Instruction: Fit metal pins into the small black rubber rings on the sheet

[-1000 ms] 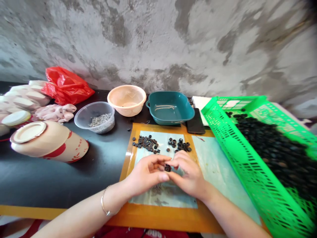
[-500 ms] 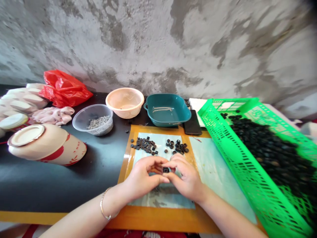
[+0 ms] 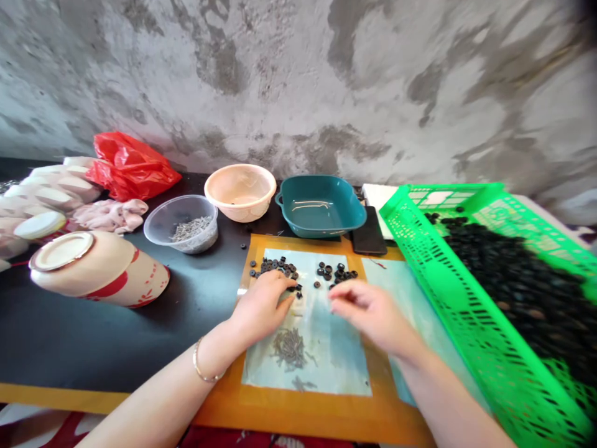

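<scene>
Black rings (image 3: 275, 264) in two clusters on pale sheet (image 3: 342, 354). Left cluster partly hidden by left hand (image 3: 262, 306): grip parted, fingertips at its near edge. Right cluster just beyond right hand (image 3: 375, 311): fingers curled, cannot tell whether grip holds anything. Containers: clear bowl (image 3: 156, 227), metal pins (image 3: 192, 228) inside; peach bowl (image 3: 240, 213); teal basin (image 3: 321, 228); green basket (image 3: 448, 295), heaped black pieces (image 3: 517, 280). Also on worktop (image 3: 196, 286): red-patterned vessel (image 3: 112, 270), red bag (image 3: 133, 165), loose pin pile (image 3: 290, 347) on sheet, dark slab (image 3: 368, 233) beside basket.
</scene>
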A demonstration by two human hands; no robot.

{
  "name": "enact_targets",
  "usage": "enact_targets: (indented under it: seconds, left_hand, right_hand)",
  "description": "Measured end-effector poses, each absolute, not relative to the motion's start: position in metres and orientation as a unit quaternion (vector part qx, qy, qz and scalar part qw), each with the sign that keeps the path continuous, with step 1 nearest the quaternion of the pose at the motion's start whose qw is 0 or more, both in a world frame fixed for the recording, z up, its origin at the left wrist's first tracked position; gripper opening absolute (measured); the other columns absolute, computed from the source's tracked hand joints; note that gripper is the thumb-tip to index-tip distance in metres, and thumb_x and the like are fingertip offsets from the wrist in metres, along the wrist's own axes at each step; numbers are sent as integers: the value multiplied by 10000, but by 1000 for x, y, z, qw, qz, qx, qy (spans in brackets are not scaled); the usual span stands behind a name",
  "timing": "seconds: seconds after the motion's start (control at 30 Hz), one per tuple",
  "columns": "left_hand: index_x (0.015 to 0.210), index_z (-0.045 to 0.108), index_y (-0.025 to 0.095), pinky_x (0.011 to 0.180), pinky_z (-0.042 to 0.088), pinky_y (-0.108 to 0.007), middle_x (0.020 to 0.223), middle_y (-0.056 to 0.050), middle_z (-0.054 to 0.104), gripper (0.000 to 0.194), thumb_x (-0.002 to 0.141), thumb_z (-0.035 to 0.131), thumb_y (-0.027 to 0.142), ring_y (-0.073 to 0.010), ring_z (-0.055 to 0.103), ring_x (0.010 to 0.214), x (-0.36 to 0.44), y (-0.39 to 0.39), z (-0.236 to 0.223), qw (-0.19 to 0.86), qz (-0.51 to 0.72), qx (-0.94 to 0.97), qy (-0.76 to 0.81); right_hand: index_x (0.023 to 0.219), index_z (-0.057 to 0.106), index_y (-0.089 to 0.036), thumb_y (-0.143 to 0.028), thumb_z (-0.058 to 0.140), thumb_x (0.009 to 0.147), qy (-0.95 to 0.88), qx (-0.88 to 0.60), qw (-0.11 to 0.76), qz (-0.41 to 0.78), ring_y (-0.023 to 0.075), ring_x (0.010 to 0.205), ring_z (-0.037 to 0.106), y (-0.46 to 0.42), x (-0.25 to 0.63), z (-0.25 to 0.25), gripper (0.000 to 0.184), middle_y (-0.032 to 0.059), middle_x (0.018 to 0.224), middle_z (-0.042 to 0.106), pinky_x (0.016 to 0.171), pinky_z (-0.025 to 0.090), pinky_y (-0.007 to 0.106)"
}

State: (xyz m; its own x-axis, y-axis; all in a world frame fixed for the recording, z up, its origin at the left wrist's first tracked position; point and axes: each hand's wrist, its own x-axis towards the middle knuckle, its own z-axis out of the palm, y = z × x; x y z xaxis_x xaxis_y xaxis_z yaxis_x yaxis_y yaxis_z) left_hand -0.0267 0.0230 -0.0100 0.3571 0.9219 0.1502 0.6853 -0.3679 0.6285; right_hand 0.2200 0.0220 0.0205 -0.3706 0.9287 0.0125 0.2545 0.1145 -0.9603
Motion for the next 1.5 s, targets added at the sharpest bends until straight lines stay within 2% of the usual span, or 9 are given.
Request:
enact_targets:
  seconds: [0.07,0.17,0.47,0.67,0.8,0.97,1.1,1.23,1.5]
  left_hand:
    - [1135,640,199,908,467,-400,1051,-85,616,279,867,566,206,-246,564,1010,-24,21,-10,213,225,812,495]
    - [1181,624,211,867,468,-382,1044,-84,613,320,869,557,189,-240,553,973,-20,20,-10,188,194,834,482]
    - [1071,684,181,860,464,-366,992,-85,630,238,916,503,181,-226,542,948,-13,23,-9,187,176,840,477]
    - [1006,707,171,862,465,-370,1003,-87,644,187,894,557,183,-226,557,956,-15,24,-10,195,218,829,476]
    - [970,721,177,882,472,-377,1010,-86,660,164,851,608,164,-224,583,972,-15,22,-10,229,293,794,481]
    - [905,724,164,745,531,-326,936,-83,724,137,793,647,182,-203,662,835,-11,17,-5,394,326,684,521]
    - [914,683,135,626,563,-307,742,-64,730,175,761,673,218,-189,688,666,-6,12,1,585,317,531,525]
    - [865,655,116,549,549,-244,647,-48,723,219,715,744,249,-139,664,527,-1,9,7,696,322,417,487]
    - [861,691,86,680,591,-241,682,-54,731,406,554,891,259,-134,701,631,0,9,5,777,373,244,444]
  right_hand:
    - [875,711,-237,-219,687,829,-774,-417,221,422,179,783,630,9,198,12,55,23,847,685,734,508,319]
    - [872,708,-213,-167,707,817,-856,-372,130,335,200,860,625,1,181,5,71,30,843,680,787,497,334]
    - [912,687,-200,-296,704,839,-918,-312,79,233,206,848,594,0,182,3,121,41,847,654,718,470,314]
    - [875,715,-201,-225,601,911,-910,-307,112,253,190,819,599,3,183,-2,122,42,811,666,733,472,310]
    - [860,735,-198,-202,616,902,-853,-363,197,320,185,833,621,9,187,-5,127,39,807,693,783,482,314]
    - [828,723,-203,-215,666,848,-707,-475,307,424,163,771,646,15,191,1,62,21,829,701,723,499,286]
    - [865,698,-195,-288,636,866,-634,-492,349,484,165,754,655,16,187,2,112,23,819,713,690,510,280]
    - [842,690,-188,-253,623,867,-651,-495,361,448,168,745,649,11,180,0,97,27,805,709,681,505,287]
    - [854,690,-197,-156,616,873,-749,-432,405,296,165,787,641,6,179,1,87,28,817,682,744,502,305]
